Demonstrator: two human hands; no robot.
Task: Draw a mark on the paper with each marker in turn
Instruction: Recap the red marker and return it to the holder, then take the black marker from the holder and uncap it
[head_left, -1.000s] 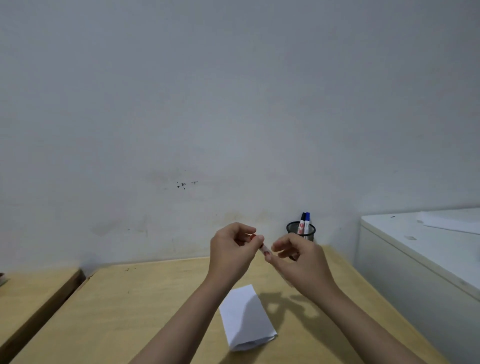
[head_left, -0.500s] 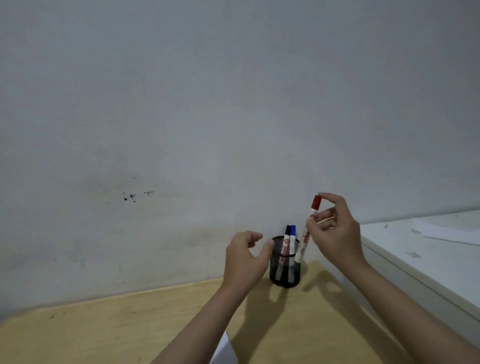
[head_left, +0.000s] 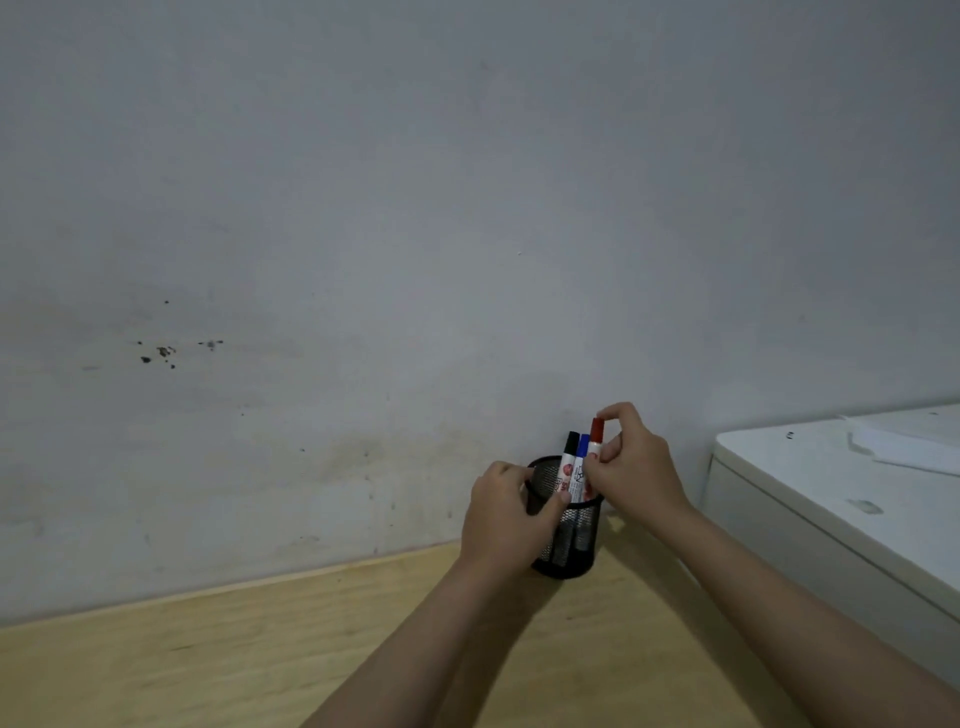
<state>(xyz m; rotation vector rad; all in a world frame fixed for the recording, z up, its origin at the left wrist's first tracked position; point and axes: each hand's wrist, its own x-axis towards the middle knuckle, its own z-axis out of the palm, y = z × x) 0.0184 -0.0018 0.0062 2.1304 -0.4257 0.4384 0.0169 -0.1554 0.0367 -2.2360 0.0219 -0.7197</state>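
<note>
A black mesh pen cup (head_left: 576, 540) stands on the wooden table near the wall. In it stand a black-capped marker (head_left: 570, 453) and a blue-capped marker (head_left: 582, 457). My right hand (head_left: 634, 467) pinches a red-capped marker (head_left: 596, 439) near its top, with the marker's lower end inside the cup. My left hand (head_left: 506, 514) wraps around the cup's left side and rim. The paper is out of view.
The wooden table (head_left: 208, 660) runs along a grey, stained wall (head_left: 363, 260). A white cabinet (head_left: 841, 499) stands close on the right, with white sheets (head_left: 904, 447) lying on its top.
The view has swung up and away from the paper. My right hand has lowered the capped red marker into the cup, and my left hand has moved right and taken hold of the cup.
</note>
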